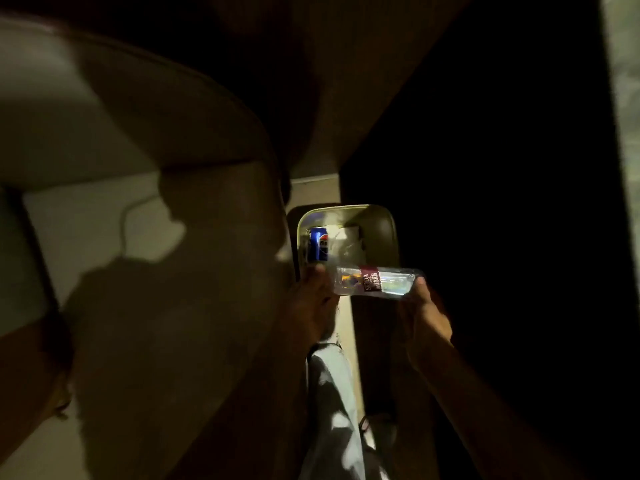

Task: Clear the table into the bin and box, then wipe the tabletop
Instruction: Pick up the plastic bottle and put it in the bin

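1. Head view, very dim. The right hand [427,315] grasps a clear plastic bottle [375,284] by its base end. The thumb tip lies over the upper edge of the base and the palm sits underneath.
2. From that hand the bottle runs off to the left, lying almost level. Round its middle is a maroon label with "SODA" in pale letters, and the clear parts on either side catch the light.
3. The left hand [313,301] is at the bottle's other, neck end, with its fingertips raised against it. It is too dark to tell whether the fingers are curled round the neck or only touch it.
4. Just beyond both hands stands the bin [389,230], its pale rounded rim open towards the camera. The bottle is held across the near edge of the opening, between the two hands, and is not yet inside.
5. A blue can [318,244] stands in the bin just past the left hand's fingertips.
6. To the right of the can, beyond the middle of the bottle, lies some crumpled pale paper [348,239].
7. Out to the left of the left hand spreads a broad, pale rounded surface [104,109], much of it in shadow.
8. Below the left wrist, nearer the camera, hangs some pale cloth [329,393]; I cannot tell what it is.
9. To the right of the right hand everything is too dark to make out.
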Action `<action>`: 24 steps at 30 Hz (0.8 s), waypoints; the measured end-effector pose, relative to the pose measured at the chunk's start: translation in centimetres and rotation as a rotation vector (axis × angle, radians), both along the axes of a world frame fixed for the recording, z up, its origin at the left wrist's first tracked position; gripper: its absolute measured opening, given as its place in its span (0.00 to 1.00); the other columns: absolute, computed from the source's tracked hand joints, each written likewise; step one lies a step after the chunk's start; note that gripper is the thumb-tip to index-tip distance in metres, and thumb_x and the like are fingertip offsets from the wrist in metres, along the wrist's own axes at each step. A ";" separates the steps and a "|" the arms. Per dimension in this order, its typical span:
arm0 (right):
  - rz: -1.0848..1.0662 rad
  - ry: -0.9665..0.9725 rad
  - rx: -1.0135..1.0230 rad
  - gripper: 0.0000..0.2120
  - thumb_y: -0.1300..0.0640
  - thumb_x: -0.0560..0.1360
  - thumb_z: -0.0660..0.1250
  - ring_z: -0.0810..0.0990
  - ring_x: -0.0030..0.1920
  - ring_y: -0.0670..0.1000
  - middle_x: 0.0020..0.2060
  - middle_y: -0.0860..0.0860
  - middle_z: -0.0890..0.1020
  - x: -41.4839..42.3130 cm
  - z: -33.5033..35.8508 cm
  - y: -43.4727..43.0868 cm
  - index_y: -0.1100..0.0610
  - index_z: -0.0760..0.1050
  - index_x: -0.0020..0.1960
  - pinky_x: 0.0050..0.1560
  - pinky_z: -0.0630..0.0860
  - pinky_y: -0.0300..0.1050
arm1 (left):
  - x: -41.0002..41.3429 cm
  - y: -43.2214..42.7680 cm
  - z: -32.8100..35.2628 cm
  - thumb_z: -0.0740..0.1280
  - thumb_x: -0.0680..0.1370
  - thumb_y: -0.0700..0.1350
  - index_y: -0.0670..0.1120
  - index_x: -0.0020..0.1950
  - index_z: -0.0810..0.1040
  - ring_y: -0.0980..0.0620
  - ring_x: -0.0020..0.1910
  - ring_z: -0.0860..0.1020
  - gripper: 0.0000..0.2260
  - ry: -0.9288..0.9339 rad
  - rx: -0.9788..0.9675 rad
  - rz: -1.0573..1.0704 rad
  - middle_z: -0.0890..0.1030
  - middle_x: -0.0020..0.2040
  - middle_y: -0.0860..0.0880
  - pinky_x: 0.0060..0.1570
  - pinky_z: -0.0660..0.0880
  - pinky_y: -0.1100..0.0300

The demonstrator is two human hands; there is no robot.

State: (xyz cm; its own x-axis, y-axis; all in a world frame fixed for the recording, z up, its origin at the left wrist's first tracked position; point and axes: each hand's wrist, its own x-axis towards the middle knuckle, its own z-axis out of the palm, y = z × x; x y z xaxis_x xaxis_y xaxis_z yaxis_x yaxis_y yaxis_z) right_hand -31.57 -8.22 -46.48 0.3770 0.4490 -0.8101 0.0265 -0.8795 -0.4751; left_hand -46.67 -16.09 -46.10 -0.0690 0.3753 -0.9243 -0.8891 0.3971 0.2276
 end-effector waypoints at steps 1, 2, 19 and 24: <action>0.043 0.009 0.015 0.21 0.52 0.76 0.69 0.78 0.62 0.54 0.62 0.58 0.80 -0.2 -1.4 0.5 0.62 0.76 0.65 0.70 0.71 0.48 | 0.2 0.5 -1.4 0.59 0.83 0.45 0.44 0.58 0.76 0.49 0.47 0.75 0.09 -0.029 -0.010 0.016 0.77 0.49 0.45 0.43 0.77 0.61; 0.095 0.014 0.034 0.20 0.55 0.78 0.67 0.76 0.65 0.55 0.65 0.59 0.78 -0.5 -2.7 0.9 0.62 0.74 0.67 0.72 0.69 0.49 | 0.4 0.9 -2.6 0.59 0.82 0.43 0.42 0.58 0.76 0.49 0.44 0.75 0.09 -0.028 -0.032 0.028 0.77 0.47 0.44 0.39 0.76 0.63; 0.592 0.036 0.012 0.22 0.59 0.83 0.56 0.80 0.61 0.46 0.66 0.56 0.73 -3.0 -16.6 3.6 0.63 0.63 0.75 0.52 0.76 0.37 | 0.4 4.6 -17.2 0.54 0.84 0.42 0.37 0.77 0.59 0.40 0.72 0.69 0.21 0.224 -0.146 -0.137 0.68 0.74 0.38 0.72 0.66 0.55; 0.678 0.044 -0.046 0.19 0.61 0.83 0.54 0.73 0.67 0.60 0.70 0.63 0.71 -2.7 -17.8 4.5 0.67 0.64 0.73 0.61 0.72 0.50 | 0.5 5.8 -18.1 0.57 0.83 0.45 0.35 0.73 0.65 0.41 0.58 0.77 0.21 0.137 -0.151 -0.003 0.71 0.71 0.37 0.58 0.75 0.50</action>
State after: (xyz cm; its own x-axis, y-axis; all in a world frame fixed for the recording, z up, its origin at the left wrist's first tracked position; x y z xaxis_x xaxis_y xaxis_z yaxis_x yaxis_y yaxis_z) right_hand -34.29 -3.70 -64.24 -0.0090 0.5395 -0.8420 0.5603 -0.6947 -0.4511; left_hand -46.12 -10.25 -64.24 -0.1971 0.2332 -0.9523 -0.8526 0.4387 0.2839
